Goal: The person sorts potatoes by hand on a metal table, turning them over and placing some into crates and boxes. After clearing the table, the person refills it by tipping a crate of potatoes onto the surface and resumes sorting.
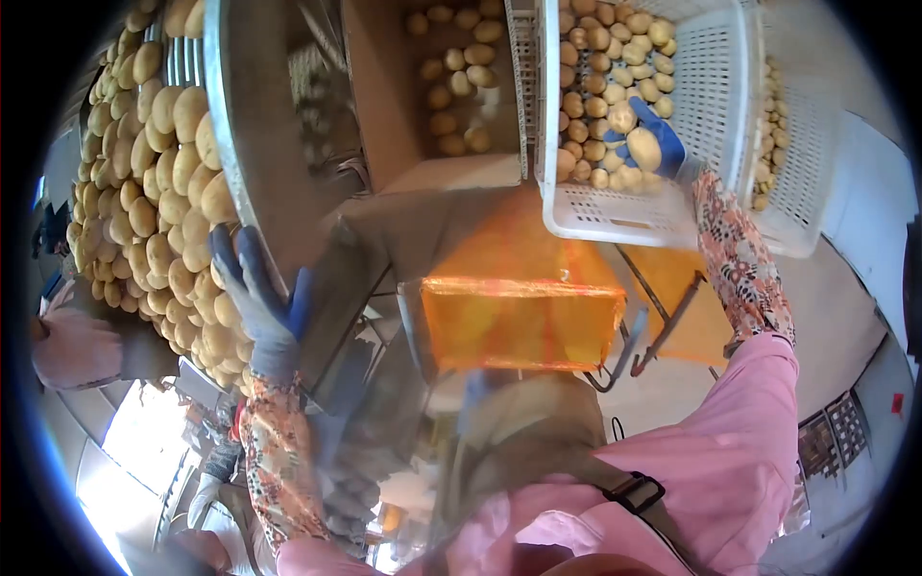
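Many potatoes [158, 206] lie on a metal-edged sorting table at the left. My left hand [259, 302], in a blue and grey glove, rests at the table's metal rim beside the potatoes, fingers spread and holding nothing. At the upper right, my right hand [655, 142], in a blue glove, is inside a white plastic crate [615, 223] partly filled with potatoes. Its fingers are around a larger potato [643, 150], with another potato [621, 118] against the fingertips. Floral sleeves cover both forearms.
A cardboard box [447, 175] holding several potatoes stands left of the crate. An orange mesh bag [523, 326] hangs open below on a metal frame. Another white crate [802, 182] with small potatoes stands far right. Other people [77, 348] are at the left and lower left.
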A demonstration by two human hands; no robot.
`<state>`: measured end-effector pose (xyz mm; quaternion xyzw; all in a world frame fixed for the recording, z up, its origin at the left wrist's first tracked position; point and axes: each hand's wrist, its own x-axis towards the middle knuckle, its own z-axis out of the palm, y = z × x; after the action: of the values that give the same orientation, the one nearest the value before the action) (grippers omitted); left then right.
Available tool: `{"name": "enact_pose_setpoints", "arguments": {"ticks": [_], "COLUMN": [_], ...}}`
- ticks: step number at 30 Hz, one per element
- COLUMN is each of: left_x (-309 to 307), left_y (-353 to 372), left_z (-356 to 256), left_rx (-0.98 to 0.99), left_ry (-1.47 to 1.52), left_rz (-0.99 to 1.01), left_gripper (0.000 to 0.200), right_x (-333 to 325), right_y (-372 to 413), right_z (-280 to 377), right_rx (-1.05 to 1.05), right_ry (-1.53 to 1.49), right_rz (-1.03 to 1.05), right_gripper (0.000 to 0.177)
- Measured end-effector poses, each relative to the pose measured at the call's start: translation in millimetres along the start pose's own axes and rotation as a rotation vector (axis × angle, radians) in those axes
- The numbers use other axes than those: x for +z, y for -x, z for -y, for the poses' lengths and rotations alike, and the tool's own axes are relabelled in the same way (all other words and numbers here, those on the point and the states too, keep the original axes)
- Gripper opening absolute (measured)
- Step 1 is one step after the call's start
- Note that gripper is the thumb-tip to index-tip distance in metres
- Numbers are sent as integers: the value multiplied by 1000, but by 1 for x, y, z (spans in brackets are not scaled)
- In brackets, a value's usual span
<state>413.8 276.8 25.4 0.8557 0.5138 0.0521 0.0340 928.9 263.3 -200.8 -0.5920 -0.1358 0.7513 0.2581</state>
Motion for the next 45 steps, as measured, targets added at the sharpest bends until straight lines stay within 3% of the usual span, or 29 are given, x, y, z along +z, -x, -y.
{"name": "enact_pose_setpoints", "arguments": {"ticks": [1, 2, 7, 12, 14, 16, 18, 20, 22, 23, 26, 32, 34, 38, 40, 41, 42, 43, 45], "left_x": [2, 2, -3, -2, 0, 1, 4, 6, 5, 6, 8, 9, 16, 10, 16, 17, 17, 19, 27], "left_y": [-1, -1, -3, -2, -1, -2, 1, 1, 0, 0, 2, 2, 2, 4, 4, 8, 8, 8, 11], "left_z": [1, 1, -2, -3, -3, -1, -2, -1, -1, -1, 1, 0, 5, 0, 2, 1, 2, 4, 8], "left_rx": [2, 1, -12, -91, -98, -87, -104, -96, -105, -92, -73, -128, -122, -112, -105, -94, -70, -47, -27], "left_ry": [-35, -71, -76, -94, -106, -79, -94, -91, -94, -85, -65, -151, -148, -150, -143, -139, -111, -86, -1], "left_rz": [-6, -14, -45, -9, -13, -36, -43, -50, -61, -68, -94, -22, -40, -51, -99, -102, -159, -219, -284], "left_gripper": [83, 82, 79, 77, 77, 76, 76, 76, 76, 76, 76, 77, 76, 73, 72, 72, 73, 73, 74], "right_x": [-8, -5, 44, 81, 92, 110, 116, 128, 146, 156, 184, 242, 261, 260, 249, 229, 199, 195, 216], "right_y": [7, 22, 97, 174, 200, 227, 246, 268, 286, 298, 321, 347, 347, 387, 435, 473, 495, 526, 609], "right_z": [-7, 1, 21, 37, 37, 36, 26, 19, 14, 17, 9, -21, -35, -26, -20, -11, -24, -13, 39], "right_rx": [-38, 52, -125, -168, -209, -266, -335, -291, -392, -316, -374, -615, -791, -779, -1257, -1206, -1396, -1407, -1518], "right_ry": [-77, -276, -541, -456, -396, -355, 37, -94, -206, -299, -163, -5, 491, 377, 851, 984, 863, 862, 1717], "right_rz": [154, 289, 354, 456, 580, 529, 440, 501, 586, 563, 404, 338, -135, -402, -593, -686, -1106, -1115, -1588], "right_gripper": [56, 55, 55, 61, 76, 67, 73, 76, 79, 79, 81, 56, 56, 54, 55, 55, 53, 53, 24]}}
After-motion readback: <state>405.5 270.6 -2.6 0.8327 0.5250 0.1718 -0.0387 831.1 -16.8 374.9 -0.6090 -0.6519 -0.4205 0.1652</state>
